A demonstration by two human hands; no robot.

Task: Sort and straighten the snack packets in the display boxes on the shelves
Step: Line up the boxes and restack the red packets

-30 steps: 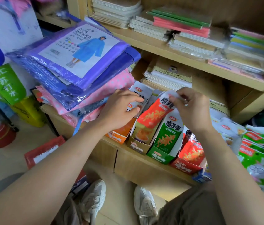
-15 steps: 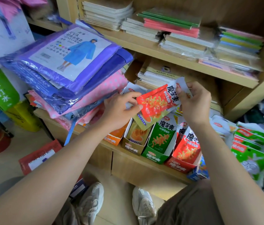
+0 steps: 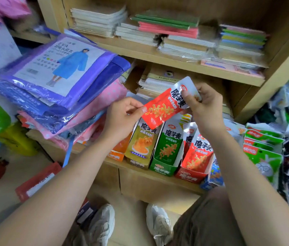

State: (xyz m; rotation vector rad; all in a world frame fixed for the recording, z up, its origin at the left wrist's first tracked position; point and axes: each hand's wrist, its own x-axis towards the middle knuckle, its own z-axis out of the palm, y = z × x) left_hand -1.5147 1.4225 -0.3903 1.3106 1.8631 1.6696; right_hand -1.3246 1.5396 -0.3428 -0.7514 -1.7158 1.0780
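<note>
**Room setting.** We see a light wooden shelf unit (image 3: 273, 77) filling the field behind the grip. 1 shelf board (image 3: 158, 56) runs level above the grip. A 2nd board, the ledge (image 3: 120, 166), lies below the grip over a plain cabinet panel (image 3: 149, 189). A left upright (image 3: 53, 16) stands far up and left of the grip. The back panel (image 3: 237, 9), high above the grip, is darker brown. Below and left of the grip lies a pale beige floor (image 3: 0, 197) in soft, even light.

Both hands pinch red snack packet (image 3: 165, 107) above display boxes (image 3: 166, 167).
</note>
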